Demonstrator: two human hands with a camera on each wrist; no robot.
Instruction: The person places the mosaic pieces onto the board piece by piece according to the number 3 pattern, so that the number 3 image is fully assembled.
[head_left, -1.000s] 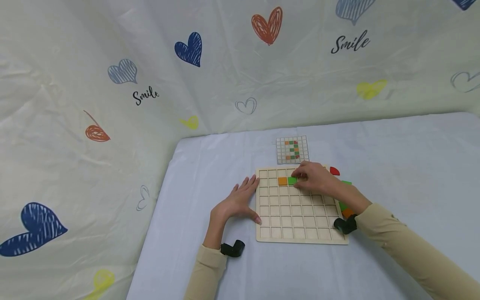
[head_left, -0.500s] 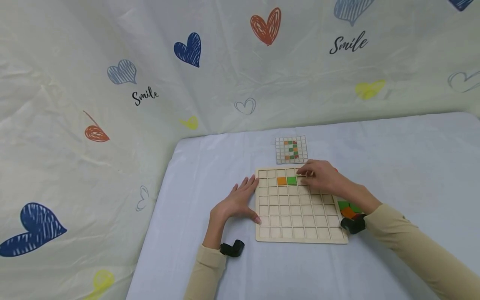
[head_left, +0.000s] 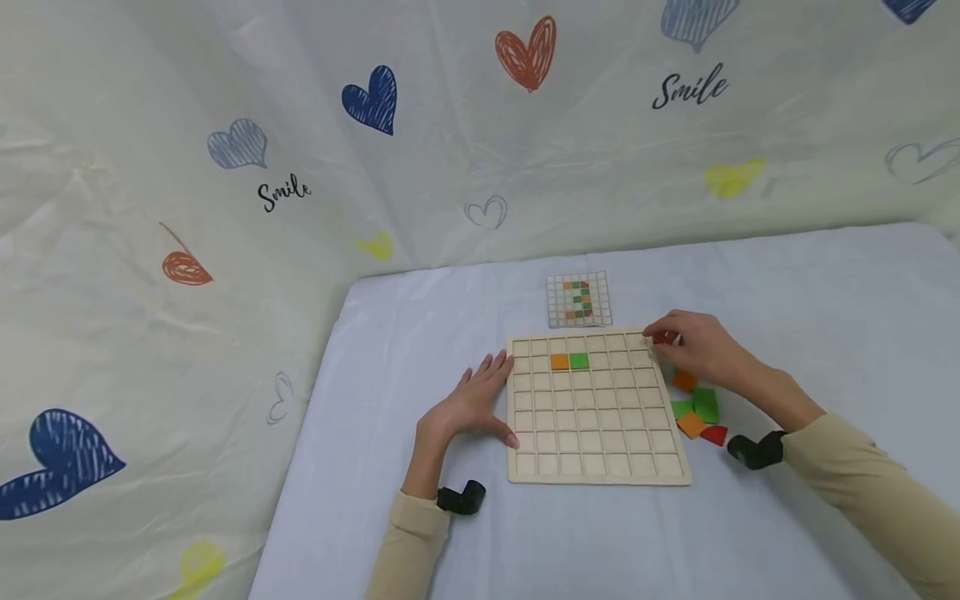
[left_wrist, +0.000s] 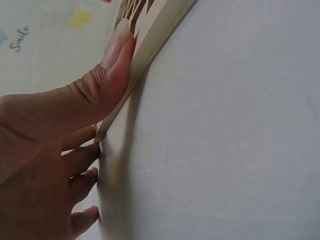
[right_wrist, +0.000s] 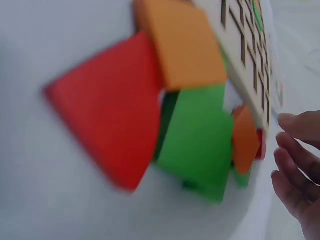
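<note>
A pale wooden grid board [head_left: 592, 417] lies on the table, with an orange square tile [head_left: 559, 362] and a green square tile [head_left: 579, 361] side by side in its upper rows. At the board's left edge rests my left hand [head_left: 468, 408], fingers spread; its thumb [left_wrist: 117, 55] touches the rim. My right hand [head_left: 701, 346] is over the board's far right corner, loosely bent fingers around a red rounded tile [head_left: 663, 338]. In the right wrist view the fingertips show a gap from that tile.
Loose tiles lie right of the board: orange [head_left: 684, 380], green [head_left: 706, 405], another orange [head_left: 691, 425] and a red quarter-round one [head_left: 714, 435], some overlapping. Behind the board lies a printed pattern card [head_left: 579, 300]. A heart-patterned cloth [head_left: 420, 167] hangs beyond the table.
My right hand has left the green tile on the board and moved right to the red tile by the far corner. The left hand has stayed at the board's edge.
</note>
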